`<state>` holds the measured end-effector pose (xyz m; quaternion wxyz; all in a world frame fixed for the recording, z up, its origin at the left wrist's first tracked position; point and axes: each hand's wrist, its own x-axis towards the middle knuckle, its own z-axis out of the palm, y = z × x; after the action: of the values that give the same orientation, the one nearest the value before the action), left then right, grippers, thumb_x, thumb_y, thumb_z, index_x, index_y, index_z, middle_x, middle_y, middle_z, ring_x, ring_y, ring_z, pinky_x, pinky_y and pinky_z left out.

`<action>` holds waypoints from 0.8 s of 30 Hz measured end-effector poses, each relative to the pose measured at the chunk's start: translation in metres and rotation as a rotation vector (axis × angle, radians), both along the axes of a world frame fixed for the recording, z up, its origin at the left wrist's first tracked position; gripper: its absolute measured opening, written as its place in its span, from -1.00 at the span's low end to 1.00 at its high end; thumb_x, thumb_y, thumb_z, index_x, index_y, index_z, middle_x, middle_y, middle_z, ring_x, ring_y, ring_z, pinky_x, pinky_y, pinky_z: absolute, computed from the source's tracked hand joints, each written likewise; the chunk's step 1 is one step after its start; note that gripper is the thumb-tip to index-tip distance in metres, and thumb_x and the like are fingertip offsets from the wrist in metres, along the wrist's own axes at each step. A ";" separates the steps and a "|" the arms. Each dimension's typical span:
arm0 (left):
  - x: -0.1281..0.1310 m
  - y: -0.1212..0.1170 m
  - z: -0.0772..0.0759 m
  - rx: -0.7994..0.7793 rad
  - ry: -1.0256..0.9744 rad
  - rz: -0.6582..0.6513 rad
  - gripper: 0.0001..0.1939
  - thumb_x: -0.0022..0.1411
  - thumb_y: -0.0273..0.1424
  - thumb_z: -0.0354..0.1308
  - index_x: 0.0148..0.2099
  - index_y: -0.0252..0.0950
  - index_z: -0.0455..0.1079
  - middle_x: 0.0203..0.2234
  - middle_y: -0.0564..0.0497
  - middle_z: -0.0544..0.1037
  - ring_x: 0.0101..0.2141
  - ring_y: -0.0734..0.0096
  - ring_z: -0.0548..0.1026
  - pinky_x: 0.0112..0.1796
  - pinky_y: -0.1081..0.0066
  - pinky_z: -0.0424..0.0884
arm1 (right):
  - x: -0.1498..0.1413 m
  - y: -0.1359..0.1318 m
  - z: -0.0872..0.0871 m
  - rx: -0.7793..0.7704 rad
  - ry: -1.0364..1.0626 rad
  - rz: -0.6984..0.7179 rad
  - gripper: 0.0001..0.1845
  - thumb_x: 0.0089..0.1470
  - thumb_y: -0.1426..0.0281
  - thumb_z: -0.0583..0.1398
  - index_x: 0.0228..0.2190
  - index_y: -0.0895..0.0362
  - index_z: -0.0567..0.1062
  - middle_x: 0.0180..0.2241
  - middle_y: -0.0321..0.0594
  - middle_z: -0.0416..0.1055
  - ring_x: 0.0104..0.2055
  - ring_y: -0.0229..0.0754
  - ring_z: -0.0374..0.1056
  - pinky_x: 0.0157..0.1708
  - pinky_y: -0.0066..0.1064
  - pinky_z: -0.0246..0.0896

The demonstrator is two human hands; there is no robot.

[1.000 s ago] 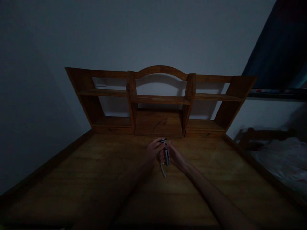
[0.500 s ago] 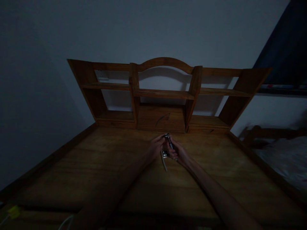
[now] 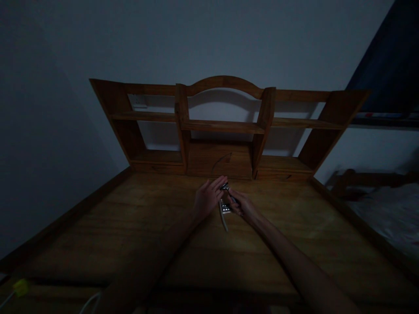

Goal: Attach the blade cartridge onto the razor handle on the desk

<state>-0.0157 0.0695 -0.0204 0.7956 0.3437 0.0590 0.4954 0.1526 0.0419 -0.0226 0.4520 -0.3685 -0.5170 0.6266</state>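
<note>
My right hand (image 3: pixel 242 204) is closed around the handle of what looks like a razor (image 3: pixel 233 199), with its dark and silver head pointing up and to the left. My left hand (image 3: pixel 207 198) has its fingers stretched out flat, the fingertips at the razor's head; whether they touch it is hard to tell in the dim light. Below the hands, a small dark pack with pale marks (image 3: pixel 225 208) lies on the wooden desk (image 3: pixel 147 235). Beside its left edge runs a thin, pale, slightly curved strip (image 3: pixel 224 220), whose kind I cannot make out.
A wooden shelf unit (image 3: pixel 225 126) with several compartments stands along the desk's back edge, before a wall. Raised wooden rims border the desk's sides. At the lower left are a yellow object (image 3: pixel 21 287) and a white cable (image 3: pixel 90 302). Bedding (image 3: pixel 389 213) shows at the right.
My left hand has unfolded from its grip near the razor's head, and its fingers now lie straight. My right hand still holds the razor. More of the small pack shows.
</note>
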 end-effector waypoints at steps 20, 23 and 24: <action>0.006 -0.005 0.005 -0.077 -0.004 -0.130 -0.28 0.36 -0.08 -0.24 0.34 -0.54 -0.06 0.25 -0.26 0.18 0.30 0.26 0.02 0.26 0.29 -0.07 | 0.001 0.004 -0.004 0.089 -0.225 -0.082 -0.44 0.00 -0.09 0.16 -0.65 0.13 0.26 -0.78 -0.44 0.06 -0.76 -0.41 -0.09 -0.76 -0.50 -0.32; 0.004 -0.004 0.003 -0.073 -0.011 -0.130 -0.29 0.36 -0.09 -0.24 0.34 -0.54 -0.03 0.25 -0.26 0.18 0.29 0.24 0.03 0.27 0.28 -0.07 | 0.001 0.006 -0.006 0.084 -0.204 -0.080 -0.44 0.00 -0.09 0.17 -0.65 0.13 0.27 -0.78 -0.45 0.05 -0.77 -0.41 -0.10 -0.77 -0.51 -0.32; 0.004 -0.003 0.003 -0.071 -0.005 -0.120 -0.30 0.36 -0.10 -0.24 0.33 -0.54 -0.01 0.25 -0.25 0.18 0.29 0.24 0.03 0.27 0.28 -0.07 | 0.002 0.007 -0.007 0.080 -0.200 -0.075 -0.45 0.00 -0.08 0.17 -0.64 0.13 0.28 -0.78 -0.45 0.05 -0.77 -0.41 -0.11 -0.77 -0.51 -0.33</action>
<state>-0.0114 0.0664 -0.0178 0.8357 0.3169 0.0539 0.4453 0.1544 0.0488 -0.0298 0.4357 -0.4301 -0.5697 0.5482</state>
